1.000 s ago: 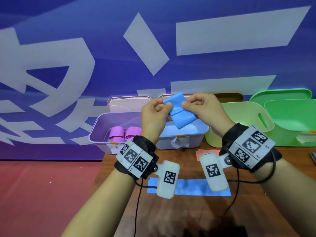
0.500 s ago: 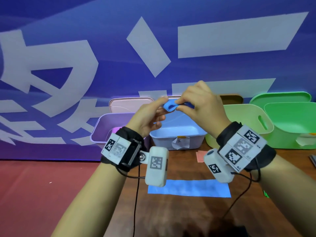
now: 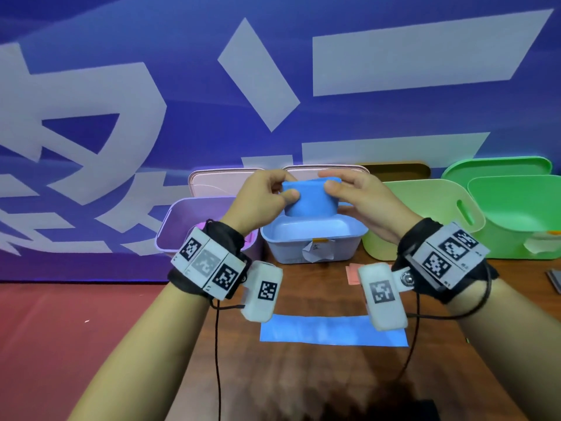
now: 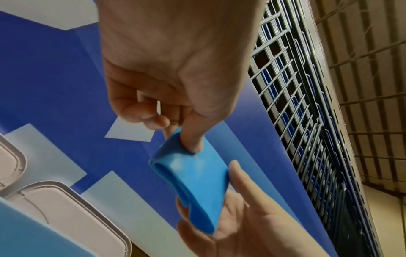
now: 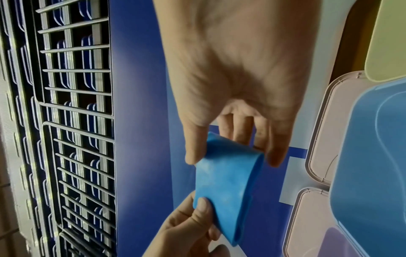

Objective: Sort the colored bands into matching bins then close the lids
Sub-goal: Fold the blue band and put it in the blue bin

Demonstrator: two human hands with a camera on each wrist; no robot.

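Blue band: smooth, matte rubbery loop, folded flat. Your left hand and right hand each pinch one end, holding it above the glossy rounded blue bin.

From the head view I can't see into the pale purple plastic bin; my left hand and its wrist rig cover most of it. The folded blue rubber band hides the back of the light blue bin, whose paper label is too small to read. The bright green bin is cut by the right edge. The flat blue strip on the tabletop is partly hidden behind the wrist cameras. My right hand hides its own fingertips behind the band.
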